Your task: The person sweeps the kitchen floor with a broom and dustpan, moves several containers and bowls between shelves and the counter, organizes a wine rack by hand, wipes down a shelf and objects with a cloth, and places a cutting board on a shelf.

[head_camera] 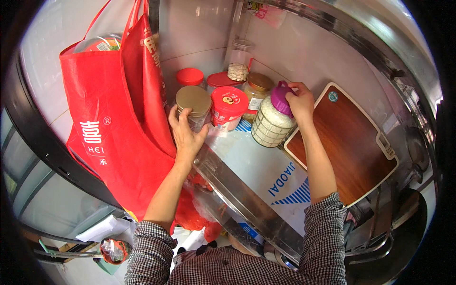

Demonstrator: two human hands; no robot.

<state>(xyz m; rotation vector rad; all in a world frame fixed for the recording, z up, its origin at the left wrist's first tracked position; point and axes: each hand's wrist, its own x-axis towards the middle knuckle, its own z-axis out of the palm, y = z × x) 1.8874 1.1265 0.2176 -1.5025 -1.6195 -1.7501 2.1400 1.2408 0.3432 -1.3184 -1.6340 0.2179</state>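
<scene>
My left hand (188,131) is around the front of a clear jar with a gold lid (193,100), its fingers at the lid's rim and its thumb by the jar's side. With my right hand (301,103) I grip the purple lid (280,99) of a glass jar filled with white grains (271,124); the jar leans a little on the shelf. Between the two jars stands a red tub (228,107). Behind them are a gold-lidded jar with a label (258,87), a red-lidded jar (190,76), a flat red lid (222,80) and a clear jar of whitish pieces (237,69).
A large red bag (103,107) hangs at the left. A wood-faced cutting board (351,142) leans at the right, near a dark pan (406,228). The shelf's metal edge (245,199) runs in front of me. Below left is a bin holding plastic (114,250).
</scene>
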